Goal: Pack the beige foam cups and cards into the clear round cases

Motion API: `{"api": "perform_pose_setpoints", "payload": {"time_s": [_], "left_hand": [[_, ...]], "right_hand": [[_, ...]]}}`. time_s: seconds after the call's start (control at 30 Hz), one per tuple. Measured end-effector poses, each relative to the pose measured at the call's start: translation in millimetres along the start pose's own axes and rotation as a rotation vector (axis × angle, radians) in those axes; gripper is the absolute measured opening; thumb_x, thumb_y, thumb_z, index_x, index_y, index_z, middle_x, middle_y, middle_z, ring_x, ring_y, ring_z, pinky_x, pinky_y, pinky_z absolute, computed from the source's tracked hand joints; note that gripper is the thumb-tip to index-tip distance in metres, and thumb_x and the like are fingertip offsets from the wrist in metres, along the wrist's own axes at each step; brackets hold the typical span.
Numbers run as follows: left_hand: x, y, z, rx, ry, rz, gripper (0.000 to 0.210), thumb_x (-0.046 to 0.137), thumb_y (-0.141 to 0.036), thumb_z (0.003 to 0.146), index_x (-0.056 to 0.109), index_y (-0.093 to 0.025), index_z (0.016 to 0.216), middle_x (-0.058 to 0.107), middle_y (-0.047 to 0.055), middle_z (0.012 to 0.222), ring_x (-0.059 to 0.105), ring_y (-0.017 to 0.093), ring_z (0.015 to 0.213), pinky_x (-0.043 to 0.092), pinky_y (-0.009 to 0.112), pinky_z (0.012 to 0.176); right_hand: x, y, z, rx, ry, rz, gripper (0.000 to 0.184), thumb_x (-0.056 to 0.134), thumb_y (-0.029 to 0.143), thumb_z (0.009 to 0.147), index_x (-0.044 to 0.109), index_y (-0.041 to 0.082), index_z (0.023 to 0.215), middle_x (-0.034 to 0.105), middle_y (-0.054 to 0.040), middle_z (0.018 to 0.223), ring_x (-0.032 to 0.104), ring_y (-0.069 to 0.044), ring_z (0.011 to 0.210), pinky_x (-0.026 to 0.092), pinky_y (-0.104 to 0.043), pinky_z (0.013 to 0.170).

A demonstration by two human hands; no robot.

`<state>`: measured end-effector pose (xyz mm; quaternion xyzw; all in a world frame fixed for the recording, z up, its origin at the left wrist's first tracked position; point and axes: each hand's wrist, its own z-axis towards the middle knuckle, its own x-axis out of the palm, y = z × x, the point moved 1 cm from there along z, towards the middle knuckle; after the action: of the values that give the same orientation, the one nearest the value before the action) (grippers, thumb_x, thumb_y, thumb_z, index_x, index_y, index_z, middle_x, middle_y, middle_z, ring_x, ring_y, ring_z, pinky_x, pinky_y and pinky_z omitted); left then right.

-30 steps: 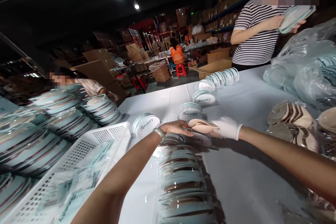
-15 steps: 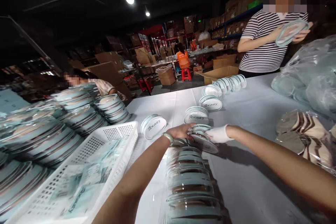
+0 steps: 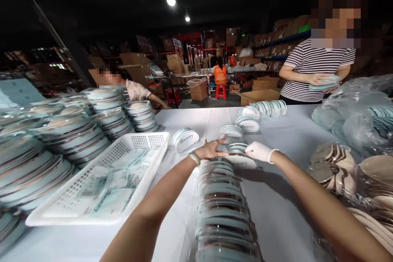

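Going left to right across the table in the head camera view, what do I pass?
Stacked round cases → white basket → lone round case with lettering on its lid → left hand → round case held between the hands → gloved right hand → bagged puffs.

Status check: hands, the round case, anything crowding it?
Left hand and gloved right hand both on the round case at the far end of the row of cases. Printed-lid cases stand just beyond; white basket to the left.
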<state>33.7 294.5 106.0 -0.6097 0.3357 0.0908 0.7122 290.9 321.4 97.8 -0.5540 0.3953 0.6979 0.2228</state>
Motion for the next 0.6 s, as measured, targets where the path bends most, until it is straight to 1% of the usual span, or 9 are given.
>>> {"api": "perform_pose_setpoints", "payload": {"time_s": [0.1, 0.17, 0.2, 0.3, 0.37, 0.43, 0.5, 0.57, 0.6], "left_hand": [[-9.0, -11.5, -72.3, 0.073, -0.122, -0.124, 0.08, 0.076, -0.056, 0.08, 0.053, -0.02, 0.148, 0.042, 0.015, 0.164, 0.039, 0.033, 0.152, 0.029, 0.047, 0.125], [-6.6, -9.0, -134.5, 0.071, -0.219, -0.296, 0.076, 0.076, -0.058, 0.082, 0.056, -0.021, 0.145, 0.049, 0.016, 0.159, 0.046, 0.032, 0.147, 0.036, 0.048, 0.123], [-1.8, -5.1, -167.7, 0.05, -0.275, -0.397, 0.072, 0.078, -0.057, 0.08, 0.06, -0.023, 0.141, 0.055, 0.015, 0.154, 0.049, 0.033, 0.144, 0.038, 0.05, 0.121], [27.6, 12.9, -262.5, -0.046, -0.413, -0.61, 0.062, 0.084, -0.059, 0.076, 0.069, -0.03, 0.128, 0.059, 0.012, 0.151, 0.049, 0.037, 0.144, 0.038, 0.055, 0.122], [55.4, 26.3, -309.2, -0.083, -0.476, -0.671, 0.067, 0.08, -0.066, 0.077, 0.067, -0.031, 0.133, 0.054, 0.013, 0.155, 0.044, 0.039, 0.148, 0.034, 0.056, 0.123], [82.4, 37.2, -335.7, -0.104, -0.575, -0.696, 0.077, 0.07, -0.073, 0.082, 0.058, -0.03, 0.145, 0.047, 0.013, 0.161, 0.036, 0.038, 0.153, 0.028, 0.057, 0.126], [103.2, 42.7, -343.2, -0.143, -0.681, -0.714, 0.087, 0.055, -0.08, 0.087, 0.047, -0.026, 0.154, 0.039, 0.014, 0.166, 0.03, 0.037, 0.156, 0.022, 0.057, 0.129], [116.5, 40.7, -338.3, -0.198, -0.704, -0.722, 0.096, 0.044, -0.087, 0.086, 0.041, -0.023, 0.158, 0.031, 0.013, 0.17, 0.026, 0.037, 0.157, 0.018, 0.058, 0.129], [121.0, 36.8, -334.0, -0.218, -0.675, -0.706, 0.098, 0.041, -0.089, 0.086, 0.04, -0.023, 0.158, 0.029, 0.012, 0.17, 0.024, 0.036, 0.158, 0.016, 0.057, 0.13]], "right_hand": [[-2.9, -0.5, -13.3, 0.11, 0.008, -0.047, 0.026, 0.058, 0.028, 0.09, 0.077, 0.018, 0.076, 0.067, -0.0031, 0.071, 0.049, -0.013, 0.062, 0.028, -0.028, 0.06], [6.5, -3.2, -21.2, 0.22, -0.03, -0.057, 0.028, 0.054, 0.03, 0.091, 0.079, 0.018, 0.088, 0.073, -0.0079, 0.086, 0.057, -0.017, 0.073, 0.033, -0.028, 0.065], [11.9, -4.0, -25.4, 0.271, -0.042, -0.058, 0.027, 0.055, 0.028, 0.09, 0.079, 0.017, 0.088, 0.074, -0.0102, 0.091, 0.06, -0.019, 0.079, 0.037, -0.029, 0.068], [20.9, 1.8, -40.4, 0.377, -0.122, -0.057, 0.024, 0.059, 0.028, 0.085, 0.08, 0.015, 0.086, 0.073, -0.017, 0.106, 0.064, -0.03, 0.098, 0.045, -0.036, 0.082], [23.0, 14.7, -55.1, 0.415, -0.258, -0.022, 0.036, 0.054, 0.035, 0.091, 0.079, 0.015, 0.106, 0.068, -0.0193, 0.124, 0.061, -0.034, 0.115, 0.047, -0.041, 0.097], [29.7, 32.8, -75.4, 0.44, -0.385, 0.05, 0.054, 0.035, 0.04, 0.1, 0.065, 0.013, 0.136, 0.062, -0.0192, 0.136, 0.06, -0.03, 0.124, 0.047, -0.041, 0.107], [43.5, 52.5, -98.6, 0.409, -0.414, 0.177, 0.063, 0.022, 0.044, 0.103, 0.049, 0.012, 0.15, 0.06, -0.0174, 0.142, 0.062, -0.025, 0.125, 0.049, -0.04, 0.11], [57.5, 72.3, -117.7, 0.293, -0.32, 0.347, 0.068, 0.025, 0.055, 0.1, 0.044, 0.016, 0.153, 0.054, -0.0148, 0.15, 0.058, -0.026, 0.134, 0.043, -0.046, 0.118], [61.0, 82.4, -123.5, 0.225, -0.247, 0.433, 0.072, 0.031, 0.061, 0.097, 0.044, 0.017, 0.152, 0.05, -0.0141, 0.154, 0.053, -0.028, 0.139, 0.038, -0.048, 0.122]]}}
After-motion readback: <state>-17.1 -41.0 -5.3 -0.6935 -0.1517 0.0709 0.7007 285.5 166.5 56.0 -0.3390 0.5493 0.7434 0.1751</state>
